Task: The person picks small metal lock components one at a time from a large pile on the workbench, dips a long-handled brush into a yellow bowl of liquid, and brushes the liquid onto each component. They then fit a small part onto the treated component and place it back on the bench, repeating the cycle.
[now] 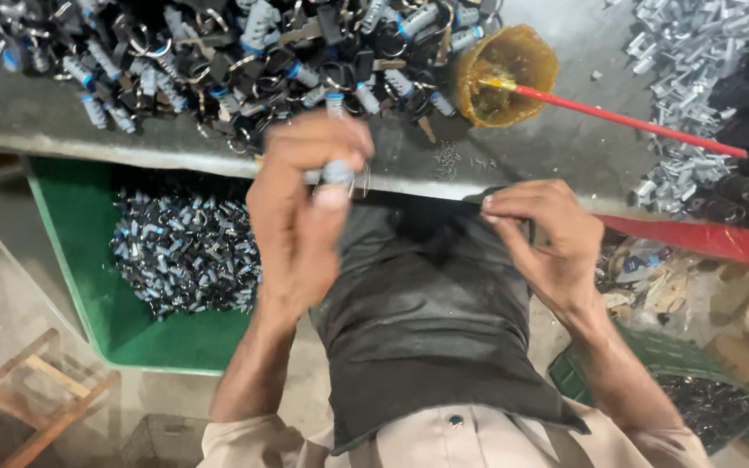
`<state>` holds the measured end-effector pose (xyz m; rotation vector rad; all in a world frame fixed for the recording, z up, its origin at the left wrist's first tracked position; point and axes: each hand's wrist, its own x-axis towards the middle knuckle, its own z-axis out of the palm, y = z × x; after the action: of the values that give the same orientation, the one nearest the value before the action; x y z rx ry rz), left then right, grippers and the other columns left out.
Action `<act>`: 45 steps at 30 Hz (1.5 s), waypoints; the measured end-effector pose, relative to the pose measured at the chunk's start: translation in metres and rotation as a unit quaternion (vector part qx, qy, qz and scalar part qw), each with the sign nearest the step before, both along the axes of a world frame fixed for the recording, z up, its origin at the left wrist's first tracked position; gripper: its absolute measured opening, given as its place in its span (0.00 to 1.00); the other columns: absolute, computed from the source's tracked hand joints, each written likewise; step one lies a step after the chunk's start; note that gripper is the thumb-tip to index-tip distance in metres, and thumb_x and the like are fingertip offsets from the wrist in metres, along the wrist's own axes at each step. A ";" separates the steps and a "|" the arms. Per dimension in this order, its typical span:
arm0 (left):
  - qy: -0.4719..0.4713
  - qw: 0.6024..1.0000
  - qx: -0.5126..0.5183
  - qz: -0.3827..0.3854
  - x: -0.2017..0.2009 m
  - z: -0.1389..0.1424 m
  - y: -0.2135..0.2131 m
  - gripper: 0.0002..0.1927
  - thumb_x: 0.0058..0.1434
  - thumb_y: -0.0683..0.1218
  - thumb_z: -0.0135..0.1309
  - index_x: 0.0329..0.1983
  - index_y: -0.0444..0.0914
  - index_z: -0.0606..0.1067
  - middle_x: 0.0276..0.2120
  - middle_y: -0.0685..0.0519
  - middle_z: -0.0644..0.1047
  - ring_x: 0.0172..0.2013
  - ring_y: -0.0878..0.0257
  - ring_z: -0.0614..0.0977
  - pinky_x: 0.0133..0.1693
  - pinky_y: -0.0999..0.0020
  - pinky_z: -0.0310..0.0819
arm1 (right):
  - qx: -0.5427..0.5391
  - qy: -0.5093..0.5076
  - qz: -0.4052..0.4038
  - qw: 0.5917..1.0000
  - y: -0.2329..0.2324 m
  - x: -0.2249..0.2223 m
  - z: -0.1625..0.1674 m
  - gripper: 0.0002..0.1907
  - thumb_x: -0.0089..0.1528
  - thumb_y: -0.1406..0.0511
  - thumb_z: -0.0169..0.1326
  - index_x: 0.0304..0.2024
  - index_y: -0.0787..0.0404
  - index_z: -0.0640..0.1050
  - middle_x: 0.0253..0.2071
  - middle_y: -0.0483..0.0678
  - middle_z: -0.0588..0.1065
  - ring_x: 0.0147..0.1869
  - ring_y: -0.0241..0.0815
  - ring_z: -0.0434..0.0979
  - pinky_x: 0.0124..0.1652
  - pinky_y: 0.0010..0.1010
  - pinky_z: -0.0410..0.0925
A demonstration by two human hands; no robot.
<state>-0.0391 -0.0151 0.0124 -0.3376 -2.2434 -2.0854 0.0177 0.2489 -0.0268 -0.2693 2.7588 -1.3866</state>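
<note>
Green tray [88, 286]: sits low, left of and below the left hand's fingers, with a heap of small dark and silver-blue parts [185, 256] in it.
Wooden frame [32, 394]: at the bottom left corner, well apart from both hands.
Grey worktop [28, 121]: runs across the top, just beyond the fingers of both hands.
Pile of key rings [244, 61]: black parts, metal rings and silver pieces with blue bands, lying on the worktop just beyond the left fingers.
Left hand [301, 208]: fingers closed around a small silver cylinder [337, 172] with a blue band, held at the worktop's edge; a thin wire ring hangs beside it.
Black cloth [426, 321]: drapes over the lap, between and below the two hands.
Right hand [543, 230]: fingertips [489, 208] pinched together on the upper edge of the black cloth, at the worktop's rim.
Amber cup [504, 74]: lies on its side beyond the right fingers, a red-handled brush [635, 123] resting in it.
Silver metal parts [687, 95]: heaped to the right of the right fingers.
</note>
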 end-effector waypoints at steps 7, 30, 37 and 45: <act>-0.414 0.808 0.419 -0.035 0.063 -0.027 0.039 0.16 0.76 0.44 0.48 0.65 0.36 0.69 0.43 0.54 0.73 0.44 0.68 0.74 0.48 0.69 0.72 | -0.364 -0.118 -0.112 0.917 -0.035 0.010 -0.001 0.08 0.67 0.82 0.56 0.46 0.71 0.76 0.48 0.57 0.76 0.51 0.40 0.80 0.54 0.29 0.76; -0.458 0.766 0.451 -0.016 0.073 -0.028 0.051 0.16 0.74 0.48 0.52 0.62 0.38 0.71 0.39 0.57 0.73 0.34 0.72 0.72 0.34 0.78 0.68 | -0.407 -0.137 -0.108 0.897 -0.052 0.010 -0.009 0.11 0.63 0.82 0.59 0.42 0.67 0.75 0.52 0.49 0.68 0.51 0.34 0.74 0.54 0.26 0.73; -0.437 0.791 0.427 -0.018 0.077 -0.029 0.052 0.16 0.74 0.48 0.52 0.62 0.37 0.70 0.41 0.57 0.73 0.37 0.72 0.72 0.36 0.77 0.68 | -0.396 -0.136 -0.133 0.899 -0.052 0.018 -0.009 0.10 0.64 0.81 0.59 0.41 0.67 0.75 0.52 0.48 0.68 0.50 0.35 0.75 0.50 0.27 0.75; -0.421 0.819 0.384 -0.075 0.069 -0.028 0.040 0.17 0.75 0.46 0.52 0.61 0.31 0.74 0.51 0.54 0.78 0.39 0.72 0.73 0.38 0.77 0.69 | -0.583 -0.258 -0.083 0.766 -0.040 0.008 -0.010 0.24 0.65 0.74 0.64 0.58 0.61 0.66 0.48 0.48 0.69 0.51 0.36 0.73 0.49 0.26 0.72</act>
<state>0.0301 0.0244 -0.0156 0.5907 -1.3273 -3.4365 0.0255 0.2085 -0.0372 0.3145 1.2082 -2.5342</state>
